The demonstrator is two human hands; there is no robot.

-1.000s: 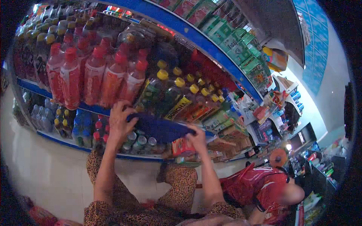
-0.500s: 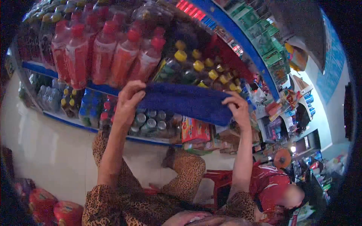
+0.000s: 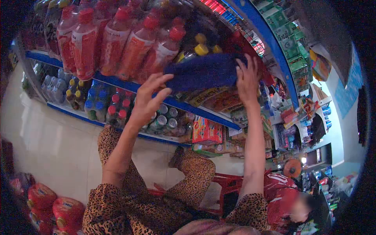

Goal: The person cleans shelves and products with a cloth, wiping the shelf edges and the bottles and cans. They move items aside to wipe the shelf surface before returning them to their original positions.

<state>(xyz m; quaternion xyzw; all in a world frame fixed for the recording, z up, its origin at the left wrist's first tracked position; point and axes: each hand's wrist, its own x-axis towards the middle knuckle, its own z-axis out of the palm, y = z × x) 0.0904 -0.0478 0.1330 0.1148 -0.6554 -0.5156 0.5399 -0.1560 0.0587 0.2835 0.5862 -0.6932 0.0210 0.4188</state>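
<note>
A dark blue folded cloth [image 3: 205,73] lies over yellow-capped bottles at the front of the shelf, between my two hands. My left hand [image 3: 149,97] is at its left end, thumb and fingers spread, fingertips right at the cloth's edge. At the right end, my right hand [image 3: 247,80] has its fingers stretched upward and apart, overlapping the cloth's edge in this view. Just left of the cloth stand large bottles of red drink [image 3: 133,49] with red caps. A yellow-capped bottle [image 3: 201,49] shows behind the cloth.
A blue shelf edge [image 3: 192,105] runs below the cloth. Cans [image 3: 161,120], small bottles [image 3: 114,109] and a red-orange carton [image 3: 206,131] fill the lower shelf. Red packages [image 3: 68,213] sit on the floor at left. A person in a red shirt [image 3: 280,196] is at lower right.
Both hands and the cloth have moved up in view, over the shelf. The cloth looks shorter and sits higher. My left fingers have gone from pinching its end to spread; the right fingers have straightened.
</note>
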